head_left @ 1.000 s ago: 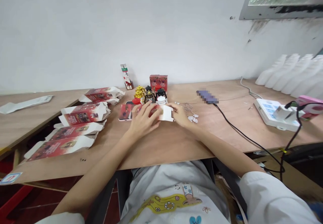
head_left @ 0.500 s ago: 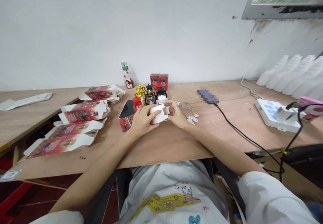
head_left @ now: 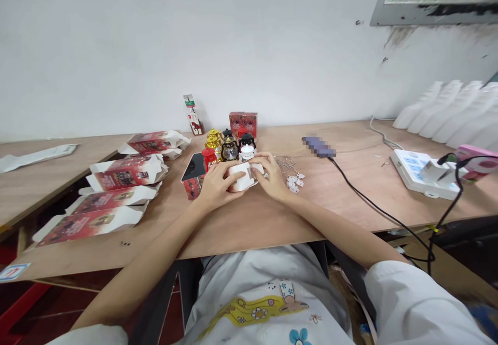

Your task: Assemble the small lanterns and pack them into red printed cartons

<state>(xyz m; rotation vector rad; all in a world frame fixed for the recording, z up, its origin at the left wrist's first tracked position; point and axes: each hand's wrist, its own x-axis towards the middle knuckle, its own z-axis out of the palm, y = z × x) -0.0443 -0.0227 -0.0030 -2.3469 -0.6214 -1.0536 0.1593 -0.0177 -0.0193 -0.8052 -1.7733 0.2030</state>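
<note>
Plywood table (head_left: pixel 252 220), second board (head_left: pixel 31 189) abutting at left. Flat red-and-white cartons (head_left: pixel 124 171) stacked in overlapping row on left part. White strip (head_left: pixel 35 155) on left board. Middle: open red box (head_left: pixel 193 174), cluster of small lanterns (head_left: pixel 229 148), closed red box (head_left: pixel 243 123) behind, bottle (head_left: pixel 192 114) by wall. White folded carton (head_left: pixel 243 176) between left hand (head_left: pixel 216 181) and right hand (head_left: pixel 272 176). Wire hooks and white tags (head_left: pixel 291 179) just right. Black cable (head_left: pixel 369 205), white power strip (head_left: pixel 416 171), row of white pouches (head_left: pixel 447 111) far right.
</note>
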